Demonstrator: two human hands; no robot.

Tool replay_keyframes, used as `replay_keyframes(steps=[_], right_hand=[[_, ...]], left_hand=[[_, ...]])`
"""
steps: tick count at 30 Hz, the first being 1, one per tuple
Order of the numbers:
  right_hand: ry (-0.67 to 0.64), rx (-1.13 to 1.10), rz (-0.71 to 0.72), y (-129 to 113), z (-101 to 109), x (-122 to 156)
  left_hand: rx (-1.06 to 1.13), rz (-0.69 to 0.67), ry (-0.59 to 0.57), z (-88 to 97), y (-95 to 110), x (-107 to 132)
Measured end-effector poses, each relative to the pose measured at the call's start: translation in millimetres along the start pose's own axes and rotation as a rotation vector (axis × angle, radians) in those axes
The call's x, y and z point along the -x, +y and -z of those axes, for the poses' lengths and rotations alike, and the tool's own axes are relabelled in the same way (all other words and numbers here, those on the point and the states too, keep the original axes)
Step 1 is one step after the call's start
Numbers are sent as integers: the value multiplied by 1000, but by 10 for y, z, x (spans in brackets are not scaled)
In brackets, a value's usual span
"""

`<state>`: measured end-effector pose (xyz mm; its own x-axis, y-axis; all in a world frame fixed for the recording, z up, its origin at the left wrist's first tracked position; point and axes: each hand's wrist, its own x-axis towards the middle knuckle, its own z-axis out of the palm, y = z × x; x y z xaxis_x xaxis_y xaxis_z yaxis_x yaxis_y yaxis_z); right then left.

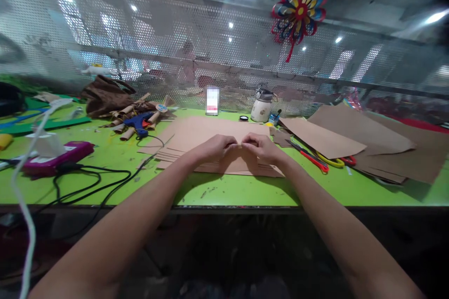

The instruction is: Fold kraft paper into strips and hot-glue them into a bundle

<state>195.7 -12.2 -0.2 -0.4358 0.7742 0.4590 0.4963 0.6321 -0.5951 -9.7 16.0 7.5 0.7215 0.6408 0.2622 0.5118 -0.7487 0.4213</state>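
My left hand (213, 146) and my right hand (261, 146) meet at the middle of the green table (224, 189). Both are closed in a pinch on a small piece of brown paper (240, 145) held between their fingertips. Under them lies a stack of brown paper sheets (206, 133), with cut strips showing along its near edge. The pinched piece is mostly hidden by my fingers.
Red and yellow scissors (317, 159) and big brown sheets (351, 135) lie at right. A blue glue gun (138, 123) with paper rolls, a pink box (58, 156) and black cables (94, 182) are left. A white jar (261, 108) stands behind. A paper flower (300, 9) hangs on the mesh wall.
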Motion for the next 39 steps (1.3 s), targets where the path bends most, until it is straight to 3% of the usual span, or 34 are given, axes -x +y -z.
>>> replay_keyframes(steps=[5, 10, 21, 26, 39], right_hand=[[-91, 12, 17, 11, 21, 22], [-49, 19, 5, 58, 3, 15], [-72, 47, -20, 27, 25, 2], [-102, 2, 26, 16, 21, 21], [-124, -42, -24, 5, 93, 19]], left_hand=[[-151, -61, 51, -40, 6, -7], [-188, -65, 56, -51, 31, -4], [39, -4, -34, -11, 40, -18], [48, -17, 12, -18, 42, -9], [130, -28, -83, 45, 44, -9]])
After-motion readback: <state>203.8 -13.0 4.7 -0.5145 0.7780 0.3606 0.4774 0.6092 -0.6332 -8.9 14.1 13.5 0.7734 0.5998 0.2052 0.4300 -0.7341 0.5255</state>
